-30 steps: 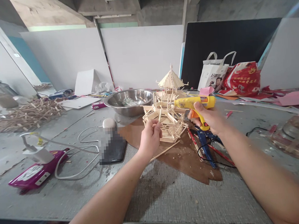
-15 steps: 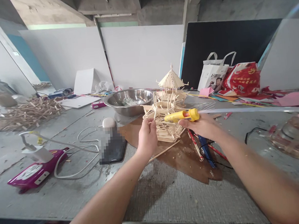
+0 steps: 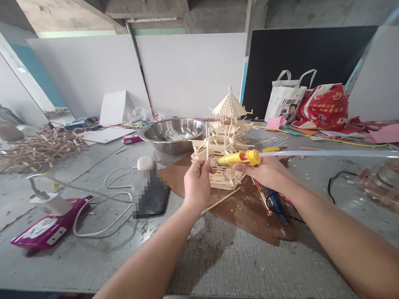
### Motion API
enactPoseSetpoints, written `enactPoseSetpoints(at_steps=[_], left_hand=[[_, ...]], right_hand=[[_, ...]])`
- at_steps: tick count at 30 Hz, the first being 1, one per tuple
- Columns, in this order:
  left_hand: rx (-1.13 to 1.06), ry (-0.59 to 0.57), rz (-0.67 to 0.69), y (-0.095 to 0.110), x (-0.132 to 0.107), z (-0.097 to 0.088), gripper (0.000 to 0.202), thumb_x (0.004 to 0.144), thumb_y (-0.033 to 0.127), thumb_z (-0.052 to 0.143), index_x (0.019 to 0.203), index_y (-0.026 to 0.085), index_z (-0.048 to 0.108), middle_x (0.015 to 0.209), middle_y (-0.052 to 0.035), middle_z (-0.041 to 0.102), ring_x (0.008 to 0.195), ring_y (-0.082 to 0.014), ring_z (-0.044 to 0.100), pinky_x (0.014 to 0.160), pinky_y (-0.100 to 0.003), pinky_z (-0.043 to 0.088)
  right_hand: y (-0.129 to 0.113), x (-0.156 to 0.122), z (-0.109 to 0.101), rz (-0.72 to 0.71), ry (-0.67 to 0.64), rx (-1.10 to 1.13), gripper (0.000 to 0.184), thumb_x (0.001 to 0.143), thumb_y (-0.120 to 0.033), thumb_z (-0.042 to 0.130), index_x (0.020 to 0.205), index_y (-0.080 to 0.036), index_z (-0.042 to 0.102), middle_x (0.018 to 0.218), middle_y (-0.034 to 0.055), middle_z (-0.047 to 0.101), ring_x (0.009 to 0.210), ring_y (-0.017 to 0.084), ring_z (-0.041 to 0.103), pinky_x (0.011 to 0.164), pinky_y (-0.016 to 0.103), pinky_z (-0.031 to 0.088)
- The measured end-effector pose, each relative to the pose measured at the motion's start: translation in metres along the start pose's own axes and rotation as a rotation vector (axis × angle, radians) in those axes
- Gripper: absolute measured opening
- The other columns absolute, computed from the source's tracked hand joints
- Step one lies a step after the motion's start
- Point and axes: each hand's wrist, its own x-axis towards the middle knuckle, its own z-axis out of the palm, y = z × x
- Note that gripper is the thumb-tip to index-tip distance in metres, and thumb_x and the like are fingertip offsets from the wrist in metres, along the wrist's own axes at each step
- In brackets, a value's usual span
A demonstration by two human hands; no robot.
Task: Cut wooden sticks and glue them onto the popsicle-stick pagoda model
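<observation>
A pale pagoda model (image 3: 229,108) built of thin wooden sticks stands on a brown board (image 3: 243,223). My left hand (image 3: 197,181) is closed in front of its left side, pinching an upright wooden stick (image 3: 207,142). Wrapped in my right hand (image 3: 269,170) is a yellow hot glue gun (image 3: 235,159), its nozzle pointing left, close to my left fingertips. A long clear glue stick (image 3: 320,153) sticks out of the gun's back end. My hands hide part of the lower tiers. One loose stick (image 3: 222,200) lies on the board.
Left of the board lie a phone (image 3: 153,198), a white cable and a purple power strip (image 3: 49,226). A steel bowl (image 3: 174,146) stands behind. A heap of sticks (image 3: 35,151) fills the far left; bags (image 3: 327,107) and a clear container (image 3: 393,186) are right.
My right hand has shifted slightly left and down with the glue gun, whose rear end now sits lower. The left hand stays almost in place with its stick.
</observation>
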Motion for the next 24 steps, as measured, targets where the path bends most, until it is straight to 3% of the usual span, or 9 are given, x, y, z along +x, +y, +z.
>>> enactPoseSetpoints(at_steps=[7, 14, 24], left_hand=[[0.000, -0.010, -0.011, -0.0021, -0.0010, -0.0004, 0.027, 0.072, 0.041, 0.047, 0.064, 0.016, 0.052, 0.060, -0.0003, 0.061, 0.041, -0.0068, 0.041, 0.041, -0.019, 0.031], [0.003, 0.011, -0.003, -0.0019, 0.0018, -0.0018, 0.028, 0.073, 0.043, 0.046, 0.066, 0.016, 0.051, 0.061, 0.0005, 0.061, 0.040, -0.0061, 0.039, 0.043, -0.020, 0.031], [0.027, -0.009, -0.003, -0.0026, 0.0019, -0.0007, 0.026, 0.073, 0.042, 0.046, 0.069, 0.017, 0.050, 0.061, 0.0013, 0.060, 0.040, -0.0062, 0.040, 0.044, -0.020, 0.032]], right_hand=[[0.0012, 0.0008, 0.0018, 0.053, -0.002, -0.033, 0.034, 0.069, -0.053, 0.050, 0.081, -0.024, 0.063, 0.072, 0.0022, 0.065, 0.067, 0.020, 0.057, 0.059, 0.030, 0.041], [0.0059, 0.0016, 0.0037, 0.008, 0.022, -0.030, 0.032, 0.069, -0.052, 0.050, 0.082, -0.026, 0.063, 0.076, 0.0020, 0.065, 0.071, 0.020, 0.057, 0.062, 0.031, 0.042], [0.0024, 0.0011, 0.0027, 0.044, 0.001, -0.043, 0.041, 0.067, -0.059, 0.047, 0.081, -0.024, 0.063, 0.077, 0.0039, 0.065, 0.071, 0.021, 0.058, 0.061, 0.031, 0.041]])
